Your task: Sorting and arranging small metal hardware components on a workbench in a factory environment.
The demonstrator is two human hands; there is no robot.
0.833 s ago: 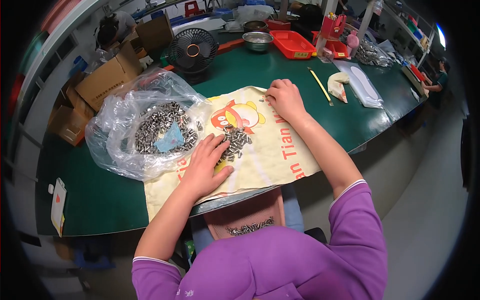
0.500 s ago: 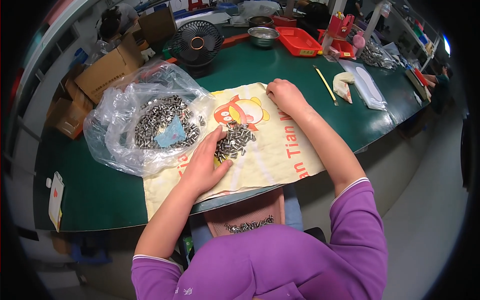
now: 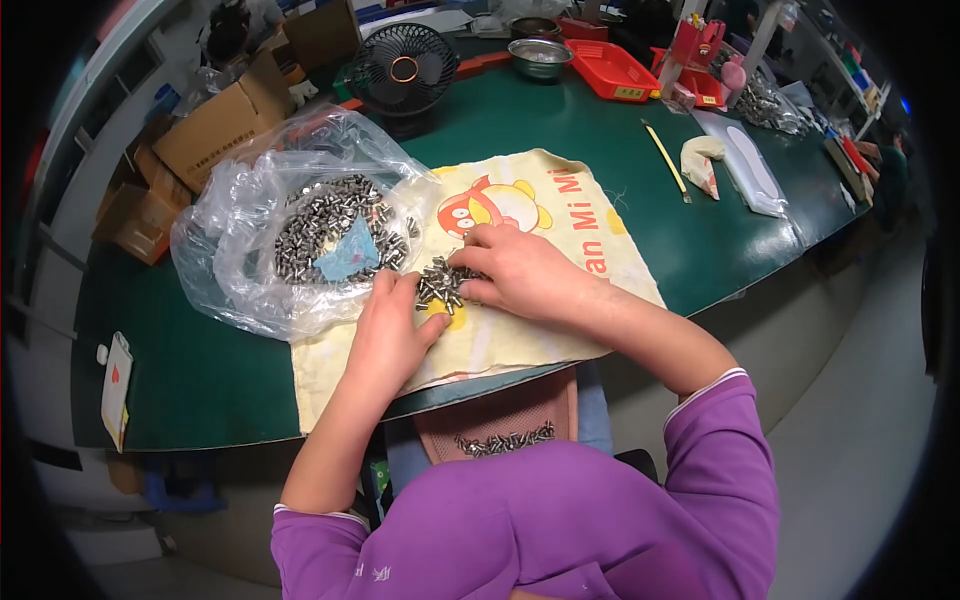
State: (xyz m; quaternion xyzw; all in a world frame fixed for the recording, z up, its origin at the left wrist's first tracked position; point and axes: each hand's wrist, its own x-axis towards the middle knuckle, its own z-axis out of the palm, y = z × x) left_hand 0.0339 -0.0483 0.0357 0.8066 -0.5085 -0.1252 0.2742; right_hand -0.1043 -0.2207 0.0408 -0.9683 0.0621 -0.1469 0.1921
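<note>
A small heap of short metal pins or rivets (image 3: 438, 287) lies on a cream cloth (image 3: 590, 280) printed with a red and yellow cartoon figure. My left hand (image 3: 388, 328) rests along the heap's left side, fingers stretched and thumb apart. From the right, my right hand (image 3: 522, 272) bends over the heap, its thumb and fingers apart and touching the parts, covering some of them. Left of the hands, a clear plastic bag (image 3: 225, 235) gapes wide, with many more of these metal parts (image 3: 320, 225) and a light-blue scrap (image 3: 350, 252) on top.
Below the table edge, a pink mesh basket (image 3: 440, 440) on my lap holds several metal parts. A black fan (image 3: 403, 70), metal bowl (image 3: 540, 58) and red tray (image 3: 612, 70) stand at the back. A yellow stick (image 3: 665, 160) lies right, cardboard boxes (image 3: 215, 125) left.
My right hand has left the cloth's far right edge and come down to the heap. The heap looks more gathered between both hands. The view has shifted slightly.
</note>
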